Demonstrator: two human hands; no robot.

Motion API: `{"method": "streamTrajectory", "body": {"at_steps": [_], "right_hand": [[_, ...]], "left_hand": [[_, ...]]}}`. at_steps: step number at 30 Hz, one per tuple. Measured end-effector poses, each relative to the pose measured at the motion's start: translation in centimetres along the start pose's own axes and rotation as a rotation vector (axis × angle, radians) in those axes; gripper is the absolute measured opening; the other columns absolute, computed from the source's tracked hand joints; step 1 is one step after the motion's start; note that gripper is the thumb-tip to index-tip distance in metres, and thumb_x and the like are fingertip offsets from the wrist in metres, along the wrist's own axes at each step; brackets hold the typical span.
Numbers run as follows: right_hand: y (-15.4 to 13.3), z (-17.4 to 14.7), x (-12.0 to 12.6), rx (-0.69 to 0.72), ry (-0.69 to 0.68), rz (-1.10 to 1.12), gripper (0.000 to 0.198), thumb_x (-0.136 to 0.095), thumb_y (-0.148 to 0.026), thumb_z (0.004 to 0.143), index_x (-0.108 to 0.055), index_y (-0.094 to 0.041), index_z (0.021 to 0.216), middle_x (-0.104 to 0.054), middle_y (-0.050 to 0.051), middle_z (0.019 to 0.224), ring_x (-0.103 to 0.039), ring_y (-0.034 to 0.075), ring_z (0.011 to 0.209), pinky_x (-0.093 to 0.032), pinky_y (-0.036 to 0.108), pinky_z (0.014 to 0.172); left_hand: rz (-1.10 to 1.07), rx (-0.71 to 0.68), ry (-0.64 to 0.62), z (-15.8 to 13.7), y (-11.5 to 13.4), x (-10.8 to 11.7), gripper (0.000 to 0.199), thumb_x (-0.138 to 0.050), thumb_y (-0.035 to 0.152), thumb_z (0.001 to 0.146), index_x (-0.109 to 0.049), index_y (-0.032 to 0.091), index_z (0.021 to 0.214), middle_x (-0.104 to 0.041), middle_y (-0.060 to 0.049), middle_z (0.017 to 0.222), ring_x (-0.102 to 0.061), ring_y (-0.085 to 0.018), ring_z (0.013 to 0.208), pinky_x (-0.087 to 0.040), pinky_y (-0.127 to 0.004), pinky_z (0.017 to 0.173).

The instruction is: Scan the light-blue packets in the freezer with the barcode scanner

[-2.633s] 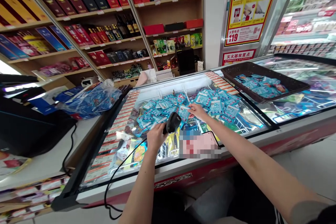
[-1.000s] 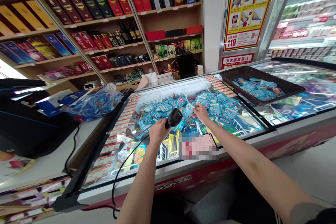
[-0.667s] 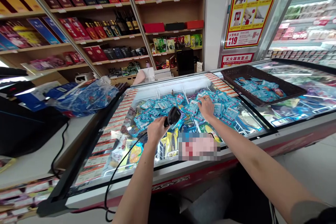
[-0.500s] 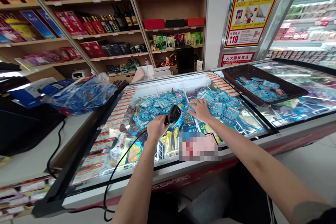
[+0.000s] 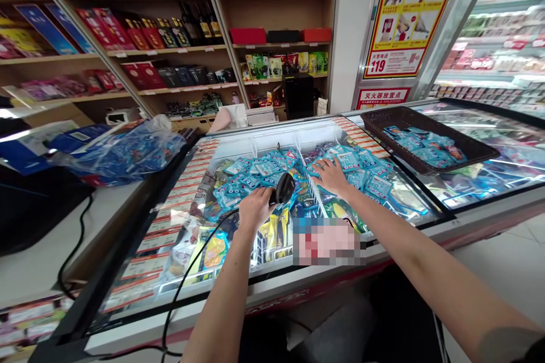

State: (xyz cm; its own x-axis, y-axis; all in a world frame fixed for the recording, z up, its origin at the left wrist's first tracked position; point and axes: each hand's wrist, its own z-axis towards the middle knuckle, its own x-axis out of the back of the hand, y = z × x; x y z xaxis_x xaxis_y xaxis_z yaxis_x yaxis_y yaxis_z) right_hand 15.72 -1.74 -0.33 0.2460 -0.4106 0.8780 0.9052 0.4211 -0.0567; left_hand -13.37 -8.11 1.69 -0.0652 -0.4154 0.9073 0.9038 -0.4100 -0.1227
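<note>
A black handheld barcode scanner (image 5: 284,188) with a cable is gripped in my left hand (image 5: 254,210), its head tilted over the packets. Blue packets lie in a left pile (image 5: 244,184) and a right pile (image 5: 377,184) on the glass top of a chest freezer (image 5: 170,249). My right hand (image 5: 330,177) rests at the near left edge of the right pile, fingers spread and touching packets. Whether anything lies beneath its palm is hidden. Close to the front edge, below my right hand, is a pixelated pinkish phone-like object (image 5: 327,241).
A dark brown tray (image 5: 477,150) of blue packets stands on the freezer's right part. To the left, a clear plastic bag (image 5: 123,150) of blue packets lies on a counter (image 5: 106,221). Shelves (image 5: 179,51) of boxes and bottles stand behind. The scanner cable (image 5: 183,283) trails down at left.
My right hand has shifted slightly right and forward, from the gap between the piles onto the right pile's edge. My left hand still holds the scanner in nearly the same place.
</note>
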Motion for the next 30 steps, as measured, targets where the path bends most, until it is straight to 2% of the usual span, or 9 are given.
{"method": "streamTrajectory", "body": {"at_steps": [4,7,10,13,19,22,26,28,30], "right_hand": [[0.1,0.3,0.3,-0.011,0.009,0.020,0.047,-0.047,-0.050,0.088,-0.058,-0.022,0.124,-0.054,0.011,0.133,-0.037,0.033,0.129,-0.008,0.059,0.111],[-0.4,1.3,0.4,-0.017,0.044,0.051,0.044,-0.039,-0.046,0.093,-0.059,-0.021,0.123,-0.054,0.010,0.134,-0.036,0.031,0.132,-0.008,0.055,0.112],[-1.6,3.2,-0.1,-0.002,0.019,0.120,0.044,-0.035,-0.040,0.095,-0.057,-0.018,0.125,-0.059,0.010,0.127,-0.044,0.027,0.125,-0.021,0.048,0.111],[-3.5,5.6,-1.3,0.035,-0.078,0.224,0.047,-0.034,-0.041,0.095,-0.053,-0.016,0.130,-0.061,0.012,0.124,-0.051,0.026,0.118,-0.035,0.043,0.104],[-7.0,9.3,-4.1,0.206,-0.144,0.362,0.047,-0.036,-0.036,0.096,-0.041,-0.021,0.140,-0.040,0.005,0.146,-0.035,0.021,0.134,-0.028,0.041,0.111],[-7.2,9.6,-4.3,0.240,-0.190,0.363,0.040,-0.040,-0.030,0.095,-0.051,-0.022,0.132,-0.048,0.005,0.140,-0.040,0.021,0.131,-0.029,0.040,0.110],[-6.1,8.7,-3.3,0.162,-0.162,0.325,0.028,-0.047,-0.033,0.092,-0.066,-0.020,0.106,-0.066,0.007,0.109,-0.054,0.024,0.112,-0.037,0.041,0.101],[-5.7,8.1,-2.7,0.124,-0.146,0.337,0.023,-0.054,-0.036,0.088,-0.066,-0.020,0.100,-0.065,0.008,0.107,-0.054,0.025,0.111,-0.039,0.040,0.099],[-5.6,7.7,-2.2,0.117,-0.163,0.369,0.021,-0.059,-0.034,0.085,-0.064,-0.020,0.098,-0.061,0.008,0.116,-0.050,0.025,0.116,-0.038,0.039,0.100]], "left_hand": [[-0.019,-0.006,0.004,-0.6,-0.1,-0.1,0.035,-0.056,0.028,0.079,-0.058,0.021,0.113,-0.066,-0.010,0.100,-0.059,-0.024,0.097,-0.045,-0.034,0.075],[-0.056,0.014,0.050,-1.0,-0.7,-0.2,0.034,-0.055,0.027,0.079,-0.059,0.022,0.112,-0.067,-0.009,0.101,-0.059,-0.024,0.098,-0.045,-0.033,0.075],[-0.074,0.050,0.112,-1.2,-1.6,-0.4,0.032,-0.052,0.031,0.082,-0.058,0.023,0.112,-0.067,-0.008,0.101,-0.060,-0.023,0.098,-0.045,-0.031,0.074],[-0.080,0.058,0.127,-1.3,-2.2,-0.7,0.032,-0.050,0.034,0.084,-0.058,0.023,0.113,-0.067,-0.007,0.101,-0.060,-0.023,0.098,-0.044,-0.030,0.074],[-0.070,0.057,0.085,-1.4,-2.5,-1.0,0.034,-0.052,0.032,0.081,-0.058,0.022,0.113,-0.067,-0.007,0.103,-0.060,-0.023,0.097,-0.044,-0.031,0.075],[-0.077,0.069,0.079,-1.4,-2.4,-1.1,0.035,-0.054,0.033,0.080,-0.057,0.022,0.114,-0.067,-0.007,0.104,-0.060,-0.023,0.098,-0.043,-0.031,0.075],[-0.075,0.075,0.084,-1.4,-2.3,-1.0,0.033,-0.053,0.032,0.080,-0.057,0.023,0.112,-0.067,-0.005,0.101,-0.060,-0.023,0.096,-0.042,-0.031,0.072],[-0.074,0.082,0.092,-1.3,-2.3,-0.9,0.032,-0.053,0.032,0.081,-0.058,0.023,0.111,-0.067,-0.006,0.101,-0.060,-0.023,0.097,-0.042,-0.031,0.072],[-0.075,0.085,0.101,-1.3,-2.2,-0.8,0.032,-0.053,0.032,0.081,-0.058,0.023,0.111,-0.067,-0.006,0.100,-0.060,-0.023,0.097,-0.043,-0.031,0.073]]}}
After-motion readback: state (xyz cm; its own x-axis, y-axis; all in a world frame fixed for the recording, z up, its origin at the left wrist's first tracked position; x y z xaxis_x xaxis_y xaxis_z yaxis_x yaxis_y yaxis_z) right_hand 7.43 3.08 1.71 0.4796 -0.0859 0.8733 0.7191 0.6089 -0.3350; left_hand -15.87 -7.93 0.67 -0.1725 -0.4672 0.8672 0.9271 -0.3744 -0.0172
